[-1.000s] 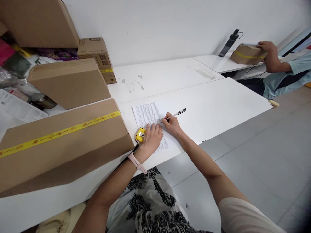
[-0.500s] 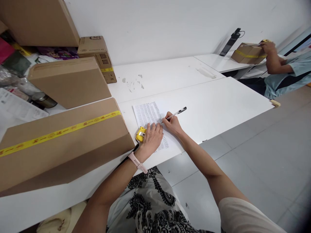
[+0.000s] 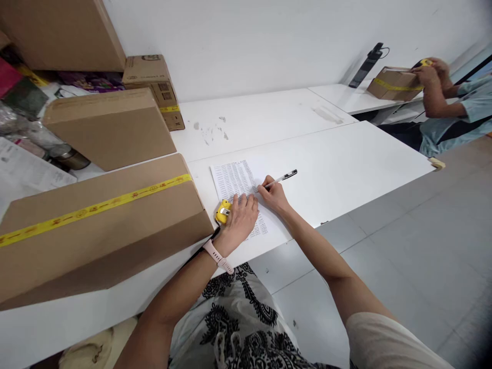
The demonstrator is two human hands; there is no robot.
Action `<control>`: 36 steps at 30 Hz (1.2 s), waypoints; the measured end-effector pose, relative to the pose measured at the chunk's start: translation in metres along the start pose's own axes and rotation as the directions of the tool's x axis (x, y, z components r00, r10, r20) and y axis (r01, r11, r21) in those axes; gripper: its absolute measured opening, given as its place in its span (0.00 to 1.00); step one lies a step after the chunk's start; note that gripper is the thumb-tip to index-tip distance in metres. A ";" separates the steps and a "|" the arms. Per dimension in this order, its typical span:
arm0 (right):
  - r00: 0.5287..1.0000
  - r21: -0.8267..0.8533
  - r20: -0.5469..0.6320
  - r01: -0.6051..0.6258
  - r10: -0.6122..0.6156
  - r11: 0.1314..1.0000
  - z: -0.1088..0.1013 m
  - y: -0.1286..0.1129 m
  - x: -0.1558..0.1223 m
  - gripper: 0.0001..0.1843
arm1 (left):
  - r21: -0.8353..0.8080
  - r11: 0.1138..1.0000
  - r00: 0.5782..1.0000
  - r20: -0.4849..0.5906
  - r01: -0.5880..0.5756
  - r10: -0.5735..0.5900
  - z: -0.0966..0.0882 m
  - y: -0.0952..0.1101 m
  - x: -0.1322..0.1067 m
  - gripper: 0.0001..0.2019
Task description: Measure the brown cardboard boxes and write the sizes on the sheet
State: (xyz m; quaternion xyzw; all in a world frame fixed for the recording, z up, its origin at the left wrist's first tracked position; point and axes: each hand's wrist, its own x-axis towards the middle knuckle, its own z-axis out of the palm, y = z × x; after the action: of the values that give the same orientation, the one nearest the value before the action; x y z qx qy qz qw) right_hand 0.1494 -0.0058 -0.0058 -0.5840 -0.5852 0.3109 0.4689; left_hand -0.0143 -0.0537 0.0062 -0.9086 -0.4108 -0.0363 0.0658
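A printed sheet of paper [image 3: 232, 179] lies on the white table [image 3: 338, 169]. My left hand [image 3: 240, 219] rests flat on the sheet's lower part, fingers stretched out, beside a yellow tape measure [image 3: 222, 212]. My right hand [image 3: 272, 195] is closed round a black and silver pen [image 3: 282, 178], its tip on the sheet. A pink watch sits on my left wrist. A long cardboard box [image 3: 96, 228] with a yellow tape strip lies just left of the tape measure.
More cardboard boxes [image 3: 109, 125] and clutter are stacked at the back left against the wall. At the far right another person's hands [image 3: 432, 77] are on a small taped box [image 3: 394, 83] on a second table. Grey floor lies to the right.
My hands have barely moved; the pen stays on the sheet. The other person's hands have shifted on the small box at the far right.
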 end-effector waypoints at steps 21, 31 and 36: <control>1.000 0.001 -0.017 -0.004 0.004 1.000 -0.001 0.000 0.001 0.10 | 0.007 1.000 1.000 0.013 0.004 -0.004 -0.004 0.000 -0.001 0.25; 1.000 -0.007 -0.006 -0.015 0.015 1.000 -0.001 0.001 0.002 0.10 | 0.021 1.000 1.000 0.000 -0.001 0.001 -0.002 0.001 -0.001 0.25; 1.000 -0.014 -0.017 -0.009 0.009 1.000 -0.002 0.000 0.001 0.10 | 0.010 1.000 1.000 -0.006 0.000 0.000 -0.002 0.000 -0.001 0.25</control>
State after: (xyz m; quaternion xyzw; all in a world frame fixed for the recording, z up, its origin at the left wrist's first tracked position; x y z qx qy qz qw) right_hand 0.1511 -0.0051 -0.0046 -0.5925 -0.5806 0.3040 0.4684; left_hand -0.0151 -0.0550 0.0081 -0.9081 -0.4108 -0.0371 0.0719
